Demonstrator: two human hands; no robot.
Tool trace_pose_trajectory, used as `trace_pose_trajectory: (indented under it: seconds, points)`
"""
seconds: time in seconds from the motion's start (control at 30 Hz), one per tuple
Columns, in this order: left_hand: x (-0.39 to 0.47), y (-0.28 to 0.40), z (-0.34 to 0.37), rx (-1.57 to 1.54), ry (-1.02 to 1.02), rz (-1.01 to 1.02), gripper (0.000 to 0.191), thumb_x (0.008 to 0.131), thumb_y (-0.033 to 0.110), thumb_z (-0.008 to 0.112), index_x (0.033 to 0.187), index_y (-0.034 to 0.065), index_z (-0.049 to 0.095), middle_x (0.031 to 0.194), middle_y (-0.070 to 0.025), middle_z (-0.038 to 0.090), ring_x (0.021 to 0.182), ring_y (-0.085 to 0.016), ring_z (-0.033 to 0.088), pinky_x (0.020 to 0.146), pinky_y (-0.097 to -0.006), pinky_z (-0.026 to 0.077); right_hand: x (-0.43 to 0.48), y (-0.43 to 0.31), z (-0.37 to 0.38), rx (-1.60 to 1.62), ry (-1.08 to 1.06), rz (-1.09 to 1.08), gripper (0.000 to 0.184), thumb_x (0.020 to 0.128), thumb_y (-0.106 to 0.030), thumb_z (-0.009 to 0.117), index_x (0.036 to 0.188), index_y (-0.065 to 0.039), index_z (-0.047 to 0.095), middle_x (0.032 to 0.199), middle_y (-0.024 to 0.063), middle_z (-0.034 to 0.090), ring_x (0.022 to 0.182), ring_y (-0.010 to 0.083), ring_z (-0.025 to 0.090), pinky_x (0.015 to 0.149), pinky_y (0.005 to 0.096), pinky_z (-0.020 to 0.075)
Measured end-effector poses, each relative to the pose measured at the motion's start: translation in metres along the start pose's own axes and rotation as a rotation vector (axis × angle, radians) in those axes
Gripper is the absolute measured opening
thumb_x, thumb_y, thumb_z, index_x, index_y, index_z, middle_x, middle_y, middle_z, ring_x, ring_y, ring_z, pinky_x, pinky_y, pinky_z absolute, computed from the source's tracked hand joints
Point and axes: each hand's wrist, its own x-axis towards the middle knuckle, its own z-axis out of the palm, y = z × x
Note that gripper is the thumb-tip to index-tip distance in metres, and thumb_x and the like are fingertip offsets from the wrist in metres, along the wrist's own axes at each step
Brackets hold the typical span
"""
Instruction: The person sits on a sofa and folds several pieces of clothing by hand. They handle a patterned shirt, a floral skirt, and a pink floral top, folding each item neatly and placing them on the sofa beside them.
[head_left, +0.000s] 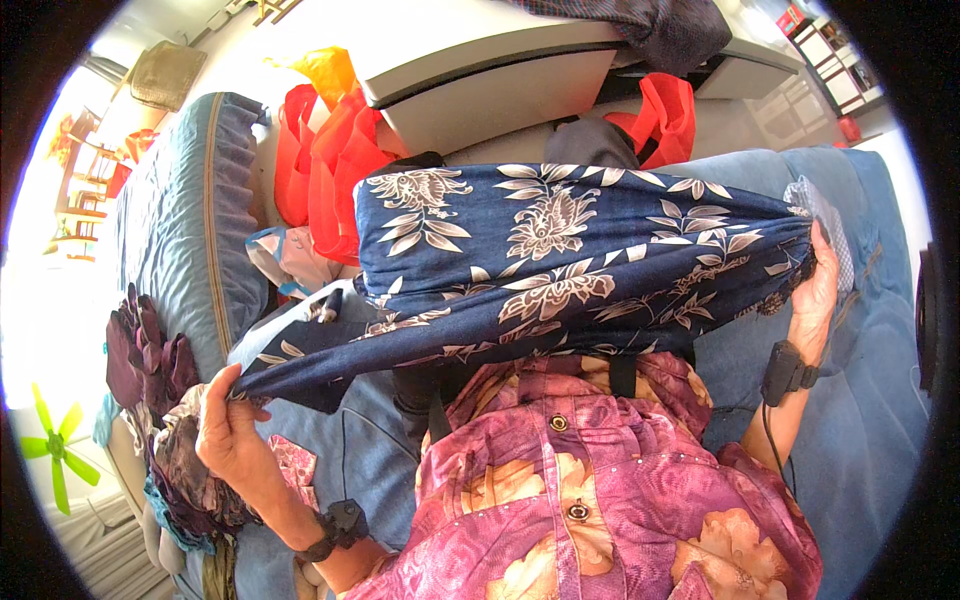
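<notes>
Navy fabric with a pale floral print, a garment (555, 247), stretches across my lap between both hands. My left hand (229, 427) pinches one corner of it between thumb and fingers. At the other end, my right hand (816, 277) grips the gathered edge, where the cloth bunches into folds. The middle of the garment spreads over my knees and hides my legs. Just behind my right hand lies a pale checked cloth (831, 225) on the blue sofa cover (847, 420).
A heap of crumpled clothes (199, 465) lies along the sofa beside my left arm, near a folded pink patterned cloth (292, 459). Red bags (330, 172) and a plastic bag (292, 259) stand on the floor. Ahead is a low table (495, 82) with dark checked fabric (667, 30) on it.
</notes>
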Motion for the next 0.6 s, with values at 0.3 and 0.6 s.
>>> trace_pose_trajectory:
  seconds: [0.3,0.6]
  points:
    - [0.040,0.007,0.007,-0.243,0.136,-0.007,0.021,0.090,-0.001,0.059,0.107,-0.0018,0.071,0.082,0.0000,0.063,0.068,-0.005,0.052,0.057,-0.0193,0.038,0.022,0.000,-0.013,0.044,-0.069,0.179,0.022,0.097,-0.018,0.064,0.110,-0.002,0.070,0.112,0.0071,0.072,0.102,0.0195,0.068,0.092,0.0337,0.0521]
    - [0.092,-0.071,0.133,0.234,-0.176,0.386,0.019,0.085,-0.001,0.059,0.102,0.0013,0.069,0.094,-0.0217,0.067,0.091,-0.042,0.065,0.080,-0.0461,0.051,0.020,0.005,-0.002,0.073,-0.086,0.199,0.018,0.098,-0.016,0.063,0.105,0.000,0.070,0.105,0.0097,0.073,0.094,0.0208,0.069,0.088,0.0337,0.0549]
